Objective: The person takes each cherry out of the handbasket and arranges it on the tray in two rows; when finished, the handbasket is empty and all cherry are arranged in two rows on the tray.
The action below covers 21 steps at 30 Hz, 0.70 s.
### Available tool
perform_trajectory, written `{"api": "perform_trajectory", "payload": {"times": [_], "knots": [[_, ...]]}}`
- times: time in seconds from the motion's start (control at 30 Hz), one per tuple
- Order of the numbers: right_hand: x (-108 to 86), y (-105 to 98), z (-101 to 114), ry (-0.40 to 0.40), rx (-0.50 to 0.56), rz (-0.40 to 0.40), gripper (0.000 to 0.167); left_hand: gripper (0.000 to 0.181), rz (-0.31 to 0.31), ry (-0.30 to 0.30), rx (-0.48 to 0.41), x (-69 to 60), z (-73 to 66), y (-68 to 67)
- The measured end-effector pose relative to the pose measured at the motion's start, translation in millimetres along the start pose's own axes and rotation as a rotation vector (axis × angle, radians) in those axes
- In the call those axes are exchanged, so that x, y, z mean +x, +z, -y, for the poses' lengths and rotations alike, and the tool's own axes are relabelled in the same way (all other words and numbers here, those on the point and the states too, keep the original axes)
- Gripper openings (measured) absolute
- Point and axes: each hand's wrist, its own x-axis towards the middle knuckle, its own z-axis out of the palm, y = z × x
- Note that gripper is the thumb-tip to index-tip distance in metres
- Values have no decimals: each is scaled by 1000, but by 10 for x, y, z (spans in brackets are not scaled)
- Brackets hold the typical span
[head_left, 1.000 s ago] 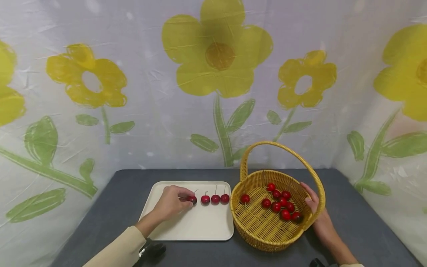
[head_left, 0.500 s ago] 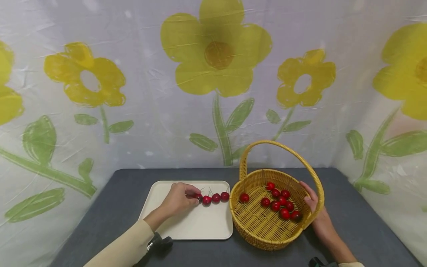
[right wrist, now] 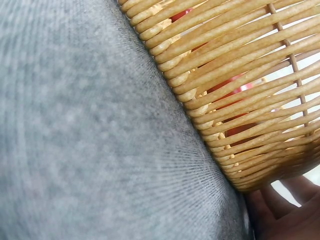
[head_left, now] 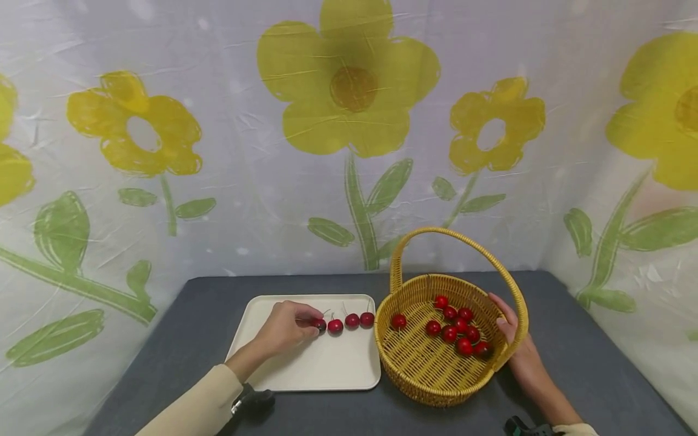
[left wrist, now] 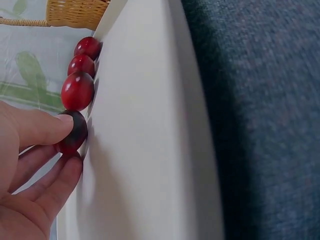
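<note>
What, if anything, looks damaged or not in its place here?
The cherry pinched by the left hand has a blackish side, unlike the three redder cherries beside it on the white tray; whether that is damage or colouring, I cannot tell. Nothing looks spilled.

Looks softly lit in the head view; glints on cherries (left wrist: 78,91), shades the tray (left wrist: 140,100) softly, blurs on the tabletop (left wrist: 270,150), flares white behind the basket (right wrist: 225,60), darkens over the right hand (right wrist: 295,222).

The left hand (head_left: 285,330) pinches a cherry (head_left: 320,326) over the tray (head_left: 332,366); the right hand (head_left: 522,356) holds the basket (head_left: 417,387).
</note>
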Motion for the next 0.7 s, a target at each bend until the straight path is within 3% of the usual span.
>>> {"api": "perform_trajectory", "payload": {"times": [0.7], "knots": [[19,0,19,1,-31,-3,54,23,-20,-18,-11,-36,-38,88]]}}
